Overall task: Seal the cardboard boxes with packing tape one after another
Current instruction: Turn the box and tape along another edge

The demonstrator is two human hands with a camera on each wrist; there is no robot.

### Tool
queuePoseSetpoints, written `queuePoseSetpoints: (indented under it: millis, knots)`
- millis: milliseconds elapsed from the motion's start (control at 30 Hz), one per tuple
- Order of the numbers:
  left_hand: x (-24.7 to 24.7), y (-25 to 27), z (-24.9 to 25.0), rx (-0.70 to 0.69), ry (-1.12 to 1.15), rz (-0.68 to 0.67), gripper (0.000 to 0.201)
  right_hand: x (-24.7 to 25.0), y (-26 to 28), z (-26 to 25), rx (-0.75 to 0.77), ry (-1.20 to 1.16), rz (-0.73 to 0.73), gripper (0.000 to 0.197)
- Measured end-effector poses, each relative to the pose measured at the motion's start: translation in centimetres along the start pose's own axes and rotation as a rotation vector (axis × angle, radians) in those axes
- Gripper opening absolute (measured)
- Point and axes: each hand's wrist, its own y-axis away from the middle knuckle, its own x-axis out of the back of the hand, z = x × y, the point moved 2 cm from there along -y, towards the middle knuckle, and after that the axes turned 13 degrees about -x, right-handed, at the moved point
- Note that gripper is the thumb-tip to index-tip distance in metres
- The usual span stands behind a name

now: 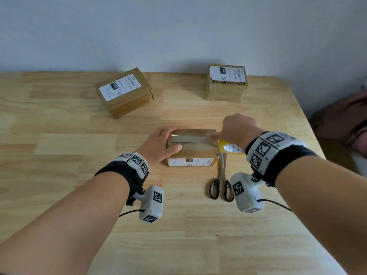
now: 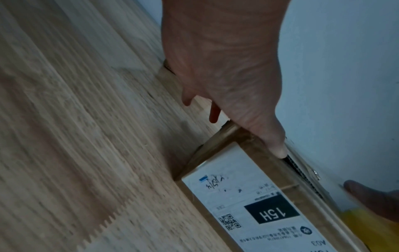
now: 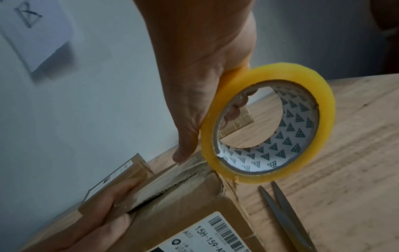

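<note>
Near the table's front centre sits the small cardboard box (image 1: 191, 147), label 15H on its near side. Top flaps are down; the seam still shows a dark gap at its left end, with a shiny strip of tape along the right part. Left hand (image 1: 160, 144) clamps the box's left end, fingers over the top, thumb curled onto the top near the seam. Right hand (image 1: 237, 130) holds the yellow tape roll (image 3: 267, 122) at the box's right edge, fingers through the core, thumb pressing the strip down. Scissors (image 1: 222, 181) lie just right of the box, shut.

Judgement: first box mid-seal, strip not yet cut. Behind it, a labelled box back left (image 1: 124, 92) and another back right (image 1: 226, 83); whether those are sealed I cannot tell.
</note>
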Motion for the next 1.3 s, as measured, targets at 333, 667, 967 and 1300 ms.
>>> queuePoseSetpoints:
  millis: [333,667,967,1300]
  knots:
    - [1.9,1.4,-0.6,0.004,-0.480,-0.149,0.092,-1.5,0.4,-1.3,0.043,-0.161,-0.052,0.071]
    - [-0.3,1.4,0.8,-0.011,-0.671,-0.190,0.119,-1.1,1.7,-4.4,0.089,-0.156,0.004,0.069]
    - [0.0,1.4,0.9,-0.013,-0.659,-0.212,0.120,-2.4,1.2,-3.5,0.073,-0.148,-0.031,0.075]
    - [0.2,1.3,1.0,-0.008,-0.636,-0.272,0.120,-4.6,0.3,-3.5,0.037,-0.170,-0.150,0.084]
